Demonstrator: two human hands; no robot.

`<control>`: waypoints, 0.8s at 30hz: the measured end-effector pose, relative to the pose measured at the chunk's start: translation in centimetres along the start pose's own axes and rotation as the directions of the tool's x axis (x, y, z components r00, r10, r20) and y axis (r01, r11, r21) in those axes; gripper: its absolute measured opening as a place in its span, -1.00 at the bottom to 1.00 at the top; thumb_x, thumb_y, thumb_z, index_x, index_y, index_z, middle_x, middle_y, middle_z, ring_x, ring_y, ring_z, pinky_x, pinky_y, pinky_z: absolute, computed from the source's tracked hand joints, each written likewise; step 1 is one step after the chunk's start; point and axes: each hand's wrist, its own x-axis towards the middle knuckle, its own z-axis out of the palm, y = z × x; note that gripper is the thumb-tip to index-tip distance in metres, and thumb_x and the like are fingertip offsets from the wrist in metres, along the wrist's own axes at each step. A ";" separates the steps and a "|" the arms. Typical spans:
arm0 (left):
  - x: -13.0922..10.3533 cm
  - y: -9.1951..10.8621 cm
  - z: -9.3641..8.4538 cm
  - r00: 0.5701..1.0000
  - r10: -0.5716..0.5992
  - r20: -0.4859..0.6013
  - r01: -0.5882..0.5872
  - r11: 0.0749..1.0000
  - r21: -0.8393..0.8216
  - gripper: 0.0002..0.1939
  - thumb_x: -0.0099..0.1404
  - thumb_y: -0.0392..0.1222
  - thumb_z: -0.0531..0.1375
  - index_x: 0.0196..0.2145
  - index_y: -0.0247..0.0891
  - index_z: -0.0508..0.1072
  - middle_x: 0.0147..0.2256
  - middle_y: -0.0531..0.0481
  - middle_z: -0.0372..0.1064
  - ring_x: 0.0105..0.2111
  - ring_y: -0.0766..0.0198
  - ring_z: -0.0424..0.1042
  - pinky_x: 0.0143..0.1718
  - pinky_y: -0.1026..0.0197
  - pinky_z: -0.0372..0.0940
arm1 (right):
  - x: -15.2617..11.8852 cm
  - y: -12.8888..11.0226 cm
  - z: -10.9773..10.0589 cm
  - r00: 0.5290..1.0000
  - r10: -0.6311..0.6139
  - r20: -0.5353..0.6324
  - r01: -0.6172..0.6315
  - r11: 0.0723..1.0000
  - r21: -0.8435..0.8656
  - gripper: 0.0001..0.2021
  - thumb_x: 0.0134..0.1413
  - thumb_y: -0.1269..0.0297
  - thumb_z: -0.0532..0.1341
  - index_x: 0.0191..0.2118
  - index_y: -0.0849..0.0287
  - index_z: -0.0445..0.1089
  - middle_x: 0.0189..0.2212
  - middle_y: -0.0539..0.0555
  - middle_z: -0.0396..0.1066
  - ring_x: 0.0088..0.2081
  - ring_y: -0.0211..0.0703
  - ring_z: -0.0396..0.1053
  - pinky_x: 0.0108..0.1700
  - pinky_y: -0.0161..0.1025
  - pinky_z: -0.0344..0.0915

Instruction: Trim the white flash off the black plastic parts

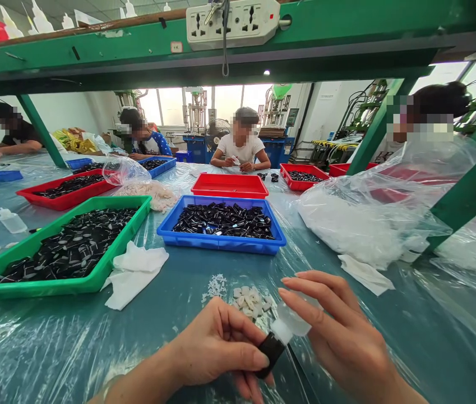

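Note:
My left hand [221, 345] pinches a small black rectangular plastic part [272, 353] between thumb and fingers, tilted up to the right. Against the part's upper end sits a translucent white plastic piece [294, 321] that looks like a small bottle with a narrower neck. My right hand [338, 331] holds this piece from the right with long, loosely bent fingers; its thumb is hidden. Just beyond both hands lie a pile of small off-white pieces [251, 300] and a heap of tiny white bits [216, 285].
A blue tray [221, 244] and a green tray [40, 289] hold many black parts. White cloths [134, 272] and a clear plastic bag [347, 224] lie about. Overhead runs a green beam [115, 53] with a power strip [233, 25]. Several people sit across the table.

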 end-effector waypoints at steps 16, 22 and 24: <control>0.0 0.2 0.7 0.987 0.090 -0.136 -0.086 0.996 0.034 -0.75 -0.06 -0.21 0.37 -0.43 -0.44 0.53 -0.52 -0.10 0.47 -0.60 0.33 0.46 -0.60 0.41 0.32 | -0.4 0.8 0.2 1.000 0.016 -0.009 -0.016 0.999 -0.037 -0.58 0.01 0.72 0.01 -0.14 0.13 0.38 -0.25 0.12 0.47 -0.14 -0.08 0.34 -0.20 -0.13 0.38; 0.2 0.4 1.1 0.957 0.144 -0.251 -0.153 0.988 -0.014 -0.78 -0.12 -0.30 0.39 -0.47 -0.43 0.49 -0.52 -0.09 0.49 -0.59 0.30 0.48 -0.58 0.40 0.33 | -0.7 1.0 0.7 0.998 0.062 0.003 -0.061 0.996 -0.067 -0.52 -0.04 0.78 -0.02 -0.07 0.20 0.33 -0.19 0.18 0.41 -0.11 0.00 0.27 -0.14 -0.02 0.33; 0.3 0.4 1.2 0.949 0.156 -0.273 -0.169 0.985 -0.023 -0.78 -0.12 -0.30 0.39 -0.48 -0.43 0.47 -0.52 -0.09 0.50 -0.59 0.30 0.48 -0.59 0.41 0.33 | -0.7 0.9 0.8 0.997 0.078 0.001 -0.078 0.995 -0.065 -0.51 -0.04 0.79 -0.02 -0.06 0.21 0.32 -0.20 0.19 0.40 -0.11 0.00 0.26 -0.14 -0.01 0.33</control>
